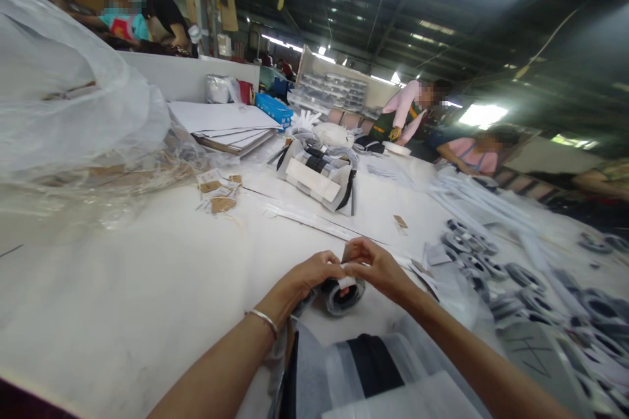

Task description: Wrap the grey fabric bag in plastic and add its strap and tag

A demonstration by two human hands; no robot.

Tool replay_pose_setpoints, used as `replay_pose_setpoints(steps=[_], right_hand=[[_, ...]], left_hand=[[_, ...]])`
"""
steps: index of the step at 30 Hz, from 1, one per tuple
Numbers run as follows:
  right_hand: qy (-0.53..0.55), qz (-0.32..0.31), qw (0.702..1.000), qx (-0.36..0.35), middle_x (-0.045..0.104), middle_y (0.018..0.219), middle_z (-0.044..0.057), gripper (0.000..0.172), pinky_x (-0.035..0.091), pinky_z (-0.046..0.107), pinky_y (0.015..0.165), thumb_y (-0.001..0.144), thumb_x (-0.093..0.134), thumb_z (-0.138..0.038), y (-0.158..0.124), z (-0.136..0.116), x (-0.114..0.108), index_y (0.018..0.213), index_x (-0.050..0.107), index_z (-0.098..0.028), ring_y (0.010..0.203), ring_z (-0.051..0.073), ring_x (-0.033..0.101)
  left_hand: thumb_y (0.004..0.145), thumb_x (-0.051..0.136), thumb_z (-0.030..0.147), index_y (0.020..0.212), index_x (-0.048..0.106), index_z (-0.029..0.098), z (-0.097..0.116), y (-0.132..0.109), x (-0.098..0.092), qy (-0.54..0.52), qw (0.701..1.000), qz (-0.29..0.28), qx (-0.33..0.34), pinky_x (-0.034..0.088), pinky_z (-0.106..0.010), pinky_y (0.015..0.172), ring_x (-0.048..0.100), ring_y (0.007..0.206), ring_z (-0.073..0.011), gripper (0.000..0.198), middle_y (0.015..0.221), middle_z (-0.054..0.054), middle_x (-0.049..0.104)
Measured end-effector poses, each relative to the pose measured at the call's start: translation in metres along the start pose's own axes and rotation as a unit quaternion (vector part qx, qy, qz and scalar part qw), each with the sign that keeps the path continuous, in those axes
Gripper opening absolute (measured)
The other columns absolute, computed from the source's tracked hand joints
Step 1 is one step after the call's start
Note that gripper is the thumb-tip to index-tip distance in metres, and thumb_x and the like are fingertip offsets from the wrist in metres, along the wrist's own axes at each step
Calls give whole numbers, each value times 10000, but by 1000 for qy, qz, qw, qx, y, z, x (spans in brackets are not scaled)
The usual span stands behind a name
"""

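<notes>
My left hand (314,273) and my right hand (376,268) meet over the white table (147,288), both with fingers pinched. Between them they hold a coiled black and grey belt (344,294) with a small white band or tag at its top. My right fingers also pinch a small brown paper tag (348,253) that sticks up above the coil. A silver bangle sits on my left wrist. Below my hands lies a clear plastic bag with black and grey fabric (368,366) inside.
Several coiled belts in clear sleeves (521,288) spread over the right side. Brown tags (219,193) and a big clear plastic bag (73,105) lie left. A bundle (319,177) and paper stack (226,124) sit farther back. Other people work at the far tables.
</notes>
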State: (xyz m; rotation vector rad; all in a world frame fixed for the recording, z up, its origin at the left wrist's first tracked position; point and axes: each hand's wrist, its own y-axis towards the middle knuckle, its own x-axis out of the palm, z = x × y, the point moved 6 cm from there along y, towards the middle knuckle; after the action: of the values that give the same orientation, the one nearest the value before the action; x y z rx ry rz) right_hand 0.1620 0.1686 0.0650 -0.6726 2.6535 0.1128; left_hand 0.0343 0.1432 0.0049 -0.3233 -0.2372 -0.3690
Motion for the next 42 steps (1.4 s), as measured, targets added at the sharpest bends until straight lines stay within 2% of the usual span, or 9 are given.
replay_pose_setpoints(steps=[4, 7, 12, 17, 20, 25, 31, 37, 42], right_hand=[[5, -17, 1000, -11, 693, 956, 29, 313, 516, 350, 854, 694, 806, -303, -5, 1, -2, 883, 578, -203, 936, 217, 665], [-43, -41, 998, -18, 689, 1006, 26, 324, 493, 361, 904, 686, 780, -232, -7, 0, 0, 964, 614, -209, 991, 222, 651], [-185, 78, 980, -13, 671, 948, 19, 377, 490, 379, 871, 629, 815, -217, -7, 1, -16, 928, 586, -217, 971, 240, 638], [-203, 14, 972, -116, 678, 960, 30, 215, 499, 365, 883, 704, 788, -206, -5, -8, -10, 901, 703, -228, 932, 216, 640], [-217, 4, 961, -173, 670, 995, 38, 76, 505, 368, 885, 760, 765, -179, -9, -17, -6, 783, 720, -236, 959, 213, 641], [-272, -15, 923, -271, 635, 1228, 78, 79, 501, 389, 964, 853, 706, -175, -27, -29, 4, 848, 731, -250, 1128, 234, 618], [-267, -46, 934, -234, 584, 1383, 87, 80, 505, 380, 1013, 894, 660, -188, -32, -20, 3, 884, 717, -244, 1215, 245, 603], [-264, -55, 937, -222, 648, 1306, 83, 125, 508, 353, 996, 938, 575, -192, -34, -21, 5, 904, 686, -240, 1238, 238, 590], [-283, -8, 926, -248, 643, 1299, 96, 107, 522, 349, 969, 936, 572, -199, -35, -24, 6, 882, 659, -231, 1209, 235, 605]], left_hand=[[595, 716, 341, 883, 507, 192, 3, -3, 2, 1, 999, -33, 12, 380, -279, 636, 580, 636, -159, 386, 637, 24, 635], [616, 729, 371, 922, 497, 186, 4, -4, 1, 0, 998, -53, 21, 398, -299, 688, 598, 672, -170, 426, 672, 2, 667], [676, 727, 410, 927, 482, 183, 7, -5, 0, -14, 995, -86, 40, 427, -333, 784, 637, 763, -189, 418, 761, -40, 703], [663, 748, 418, 925, 487, 184, 4, -3, 0, -7, 995, -94, 37, 439, -343, 776, 649, 791, -209, 438, 777, -45, 703], [677, 736, 425, 951, 502, 176, 3, -1, -2, 3, 995, -87, 38, 431, -339, 774, 647, 805, -209, 439, 781, -39, 702], [664, 738, 424, 993, 556, 155, 2, 1, -7, 24, 996, -67, 45, 412, -328, 784, 616, 807, -192, 463, 816, -23, 678], [630, 745, 395, 970, 592, 150, -1, 4, -10, 55, 997, -44, 34, 372, -309, 748, 545, 767, -165, 447, 803, 3, 624], [651, 742, 435, 998, 594, 156, -2, 4, -10, 51, 997, -53, 28, 388, -306, 766, 556, 785, -163, 469, 850, -10, 644], [664, 751, 483, 992, 586, 148, -3, 4, -9, 44, 997, -60, 27, 415, -319, 754, 582, 770, -174, 497, 845, -26, 654]])
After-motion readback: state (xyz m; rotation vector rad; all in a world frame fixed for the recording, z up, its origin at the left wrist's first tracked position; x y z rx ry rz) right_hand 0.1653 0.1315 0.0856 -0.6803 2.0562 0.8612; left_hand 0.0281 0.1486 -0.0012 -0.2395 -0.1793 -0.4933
